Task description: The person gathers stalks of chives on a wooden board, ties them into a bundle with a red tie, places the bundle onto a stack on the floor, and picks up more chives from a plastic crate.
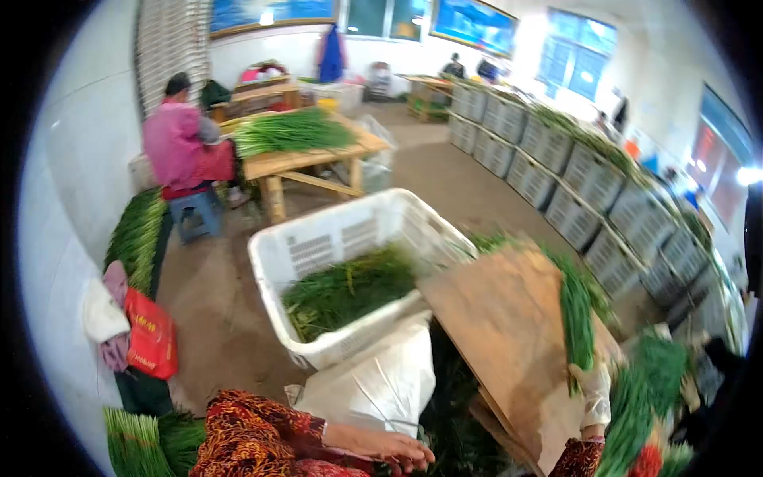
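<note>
My right hand (592, 389), in a pale glove, is closed around one end of a bunch of green chives (576, 314). The bunch lies along the right edge of a brown wooden board (501, 310). My left hand (397, 447) is bare, with its fingers loosely stretched out and nothing visible in them. It is beside a white sack (373, 378) and apart from the board. More chives (648, 389) are heaped to the right of my right hand.
A white plastic crate (306, 350) with loose greens stands ahead. Beyond it, a person (179, 143) sits at a wooden table (350, 143) bearing chives. Stacked grey crates (548, 151) line the right side. A red bag (151, 338) and bundled greens (135, 441) are at left.
</note>
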The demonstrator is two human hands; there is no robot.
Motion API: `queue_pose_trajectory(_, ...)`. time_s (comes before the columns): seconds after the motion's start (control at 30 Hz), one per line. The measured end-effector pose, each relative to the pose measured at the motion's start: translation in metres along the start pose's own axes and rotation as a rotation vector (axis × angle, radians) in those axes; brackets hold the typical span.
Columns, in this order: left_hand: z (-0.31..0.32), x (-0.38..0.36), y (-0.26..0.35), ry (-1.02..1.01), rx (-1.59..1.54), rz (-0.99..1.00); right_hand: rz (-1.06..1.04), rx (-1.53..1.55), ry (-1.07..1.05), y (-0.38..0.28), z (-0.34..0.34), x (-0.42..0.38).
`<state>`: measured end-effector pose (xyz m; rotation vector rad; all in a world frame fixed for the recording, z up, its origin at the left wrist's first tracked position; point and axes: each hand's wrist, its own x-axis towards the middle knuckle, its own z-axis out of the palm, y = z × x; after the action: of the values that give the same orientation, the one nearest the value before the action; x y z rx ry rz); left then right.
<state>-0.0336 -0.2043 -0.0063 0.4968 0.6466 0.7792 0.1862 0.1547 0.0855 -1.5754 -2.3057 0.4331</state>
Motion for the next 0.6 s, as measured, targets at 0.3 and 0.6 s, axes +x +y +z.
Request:
queue_pose_trajectory(0.3,-0.012,0.029,0.031,-0.131,0.029,0.251,-0.025,-0.025,0.329,0.032,0.079,0.048)
queue_pose_trajectory(0.6,-0.003,0.105,0.120,0.218,0.138,0.601,0.121,1.114,-0.019,-0.055,0.032,-0.053)
